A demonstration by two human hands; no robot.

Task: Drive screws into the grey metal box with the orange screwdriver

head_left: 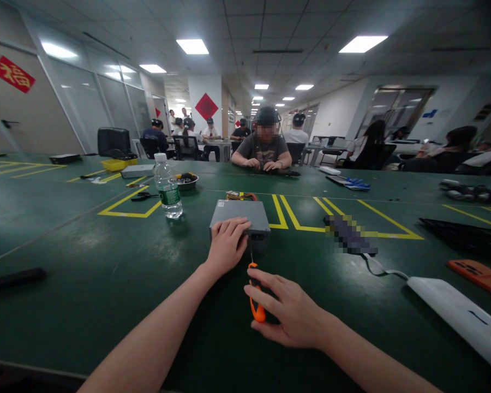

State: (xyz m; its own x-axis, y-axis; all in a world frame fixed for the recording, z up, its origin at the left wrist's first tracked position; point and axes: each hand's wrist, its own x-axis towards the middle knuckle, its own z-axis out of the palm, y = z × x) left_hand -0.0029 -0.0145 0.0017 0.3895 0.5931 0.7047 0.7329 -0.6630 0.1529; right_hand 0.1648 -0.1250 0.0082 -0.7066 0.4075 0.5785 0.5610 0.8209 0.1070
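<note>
A grey metal box like a computer power supply sits on the green table in front of me, with a bundle of coloured wires behind it. My left hand rests on its top and left front edge, fingers curled over the metal. In my right hand is an orange and black screwdriver, held between the thumb and fingers. Its shaft points away from me, and the tip meets the front face of the box near my left fingers. What the tip touches is too small to see.
Left of the box stands a water bottle, near a metal bowl of small items. To the right lie a blurred dark device, a cabled white power bank-like slab and an orange phone. A person sits opposite.
</note>
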